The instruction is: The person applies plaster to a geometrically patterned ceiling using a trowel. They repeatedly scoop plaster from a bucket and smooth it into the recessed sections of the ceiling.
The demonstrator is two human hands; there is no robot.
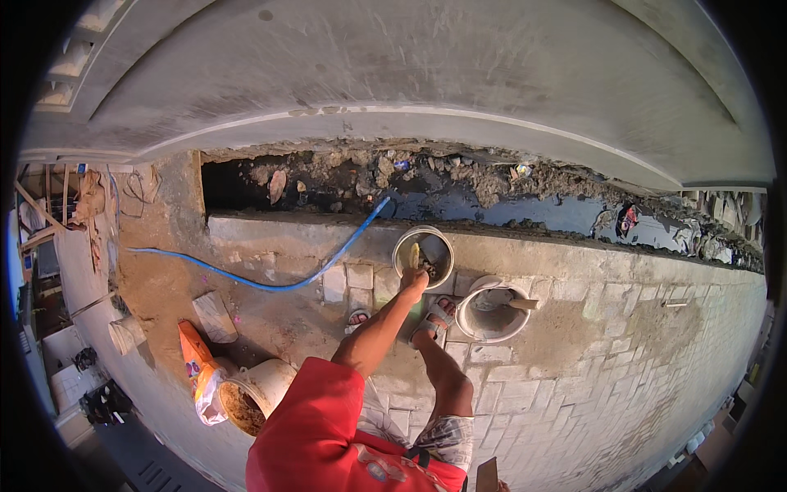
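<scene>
My left hand [416,280] reaches over the rim of a round bucket [449,277], its fingers closed. At the fingers a narrow yellowish piece [414,256] stands inside the bucket; its exact kind does not show. Dark liquid and a dark speckled bit lie beside it. Only a little of my right hand [503,487] enters at the lower edge, against a flat, rectangular, dull-brown blade-like tool [487,474]; most of that grip is cut off. A whitish bucket [502,332] of grey wet mix stands right of my sandalled foot, with a wooden-looking handle [523,304] across its rim.
Ahead runs an open drain [492,211] with dark water and rubble, below a grey wall [410,66]. A blue hose [287,287] crosses the paving into it. At left are a tipped bucket [266,384], an orange-and-white sack [197,361] and a loose block [215,318].
</scene>
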